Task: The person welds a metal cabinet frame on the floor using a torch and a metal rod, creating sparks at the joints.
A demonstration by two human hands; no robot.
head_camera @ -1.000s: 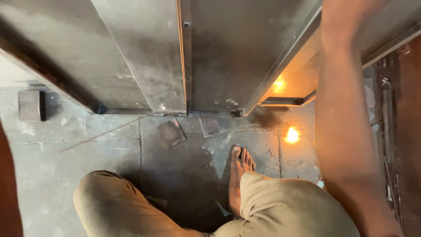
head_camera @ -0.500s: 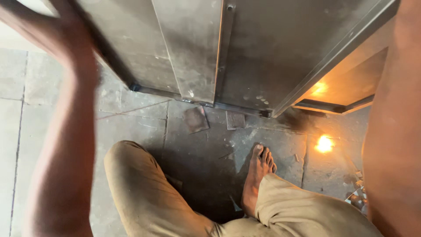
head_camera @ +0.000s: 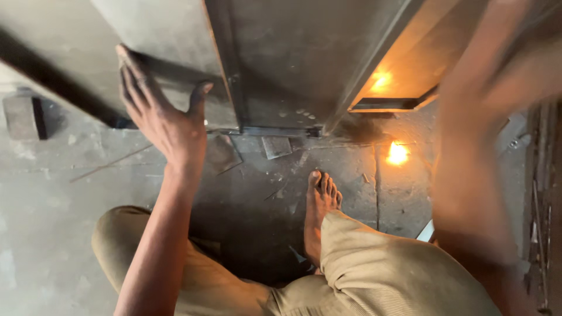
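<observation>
Left hand (head_camera: 161,114) lies spread and flat against the lower edge of a steel cabinet (head_camera: 281,64) standing on the concrete floor (head_camera: 52,199) — fingers wide, gripping nothing. Right hand (head_camera: 527,70) is raised and blurred; its state cannot be told. Judged heavy, rigid, smooth-faced and likely sharp at the sheet edges — best held at the bottom rim or corner frame. Count: one cabinet, two metal scraps (head_camera: 275,146) under it, one block (head_camera: 23,117), one bare foot (head_camera: 319,205).

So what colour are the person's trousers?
Khaki tan trousers, plain, no pattern; head view.
</observation>
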